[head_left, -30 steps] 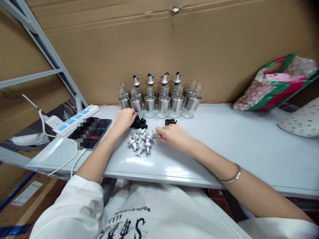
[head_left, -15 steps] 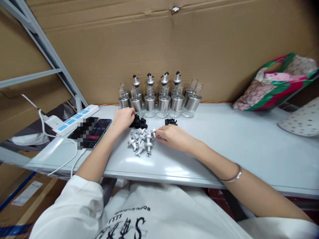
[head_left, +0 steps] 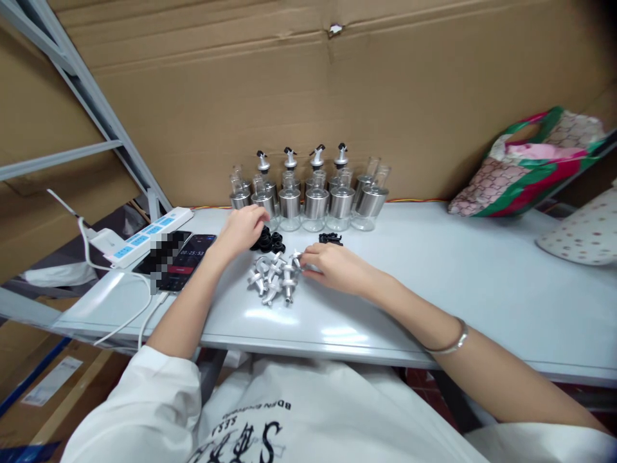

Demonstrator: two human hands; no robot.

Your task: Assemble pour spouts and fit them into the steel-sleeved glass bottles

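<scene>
My right hand [head_left: 332,267] has its thumb and fingertips closed on a silver pourer spout [head_left: 295,259] at the right edge of a loose pile of pourer spouts [head_left: 272,283]. My left hand [head_left: 243,230] is curled, its fingertips at a heap of black ring-shaped stoppers [head_left: 266,242]; what it grips there, if anything, is hidden. Small black pieces [head_left: 330,239] lie behind my right hand. Behind both hands stand rows of glass bottles with steel sleeves [head_left: 316,204]. Several back bottles carry a silver pourer with a black flip cap [head_left: 290,157].
At the left lie two phones [head_left: 186,260], a white power strip [head_left: 149,235] and white cables [head_left: 144,308]. A patterned bag [head_left: 520,170] and a white spotted object [head_left: 583,225] are at the right. A cardboard wall [head_left: 409,103] closes off the back of the table.
My left hand has shifted slightly right over the black stoppers. My right hand stays at the same pourer spout. The camera view has tilted very slightly.
</scene>
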